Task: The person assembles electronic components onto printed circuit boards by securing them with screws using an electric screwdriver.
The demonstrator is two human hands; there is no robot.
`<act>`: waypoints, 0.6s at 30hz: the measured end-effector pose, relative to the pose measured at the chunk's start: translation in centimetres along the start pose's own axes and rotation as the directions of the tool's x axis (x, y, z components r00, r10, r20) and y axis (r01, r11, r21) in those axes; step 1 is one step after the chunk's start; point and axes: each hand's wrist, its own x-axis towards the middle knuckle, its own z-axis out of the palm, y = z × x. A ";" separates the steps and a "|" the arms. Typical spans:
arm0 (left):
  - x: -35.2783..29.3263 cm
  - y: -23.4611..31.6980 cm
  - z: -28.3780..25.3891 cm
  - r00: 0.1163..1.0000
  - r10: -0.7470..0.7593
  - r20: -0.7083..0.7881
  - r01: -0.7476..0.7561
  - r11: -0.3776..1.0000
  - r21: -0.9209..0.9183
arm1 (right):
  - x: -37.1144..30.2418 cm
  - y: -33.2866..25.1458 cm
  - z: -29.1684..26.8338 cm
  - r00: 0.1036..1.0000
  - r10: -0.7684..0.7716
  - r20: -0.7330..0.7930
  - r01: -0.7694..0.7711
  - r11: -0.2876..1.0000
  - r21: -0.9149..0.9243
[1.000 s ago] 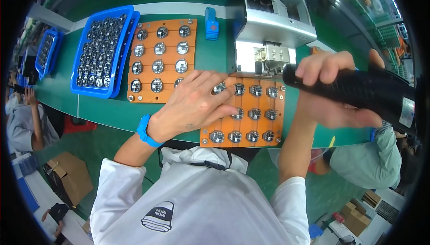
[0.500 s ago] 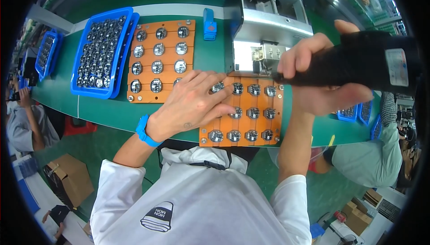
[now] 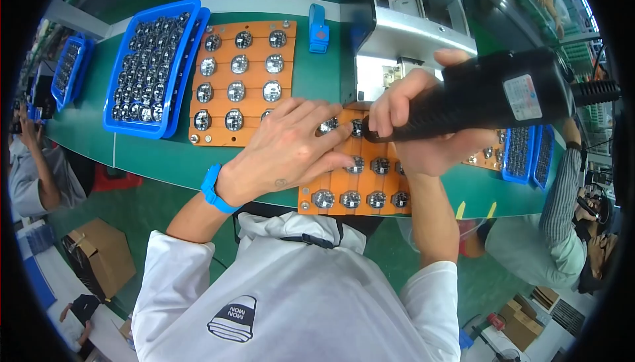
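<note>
My right hand [image 3: 423, 130] grips a black electric screwdriver [image 3: 473, 101], a thick cylinder with a cord at its outer end. Its narrow end points left over the near orange fixture plate [image 3: 364, 182], above the back row; the tip is hidden or too small to make out. Several round, shiny black-and-silver modules sit in rows in this plate. My left hand [image 3: 284, 147] rests palm down across the plate's left side, fingers stretched out and thumb apart. Its fingertips lie beside one round module [image 3: 327, 125]. Around the left wrist is a blue band [image 3: 213, 187].
A second orange plate [image 3: 220, 105] with modules lies to the left, beside stacked blue trays [image 3: 119, 71] of similar parts. A grey metal machine [image 3: 417, 31] stands behind the near plate. A blue strap [image 3: 318, 28] lies at the back. Other people sit at both sides.
My right hand has brought the screwdriver left and in over the near plate. The left hand stays in nearly the same place; the whole view has shifted slightly.
</note>
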 end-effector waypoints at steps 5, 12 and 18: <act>-0.1 0.0 -0.1 1.000 -0.003 0.004 0.003 1.000 0.002 | -0.3 0.2 0.6 0.998 0.049 -0.032 -0.052 0.992 -0.112; -0.1 -0.1 -0.1 1.000 0.014 0.012 -0.014 1.000 -0.001 | -0.8 -0.2 1.3 0.991 0.110 -0.070 -0.120 0.978 -0.170; -0.1 0.0 -0.2 1.000 0.013 0.001 -0.013 1.000 -0.014 | 0.0 -1.3 2.2 0.977 0.193 -0.085 -0.205 0.966 -0.155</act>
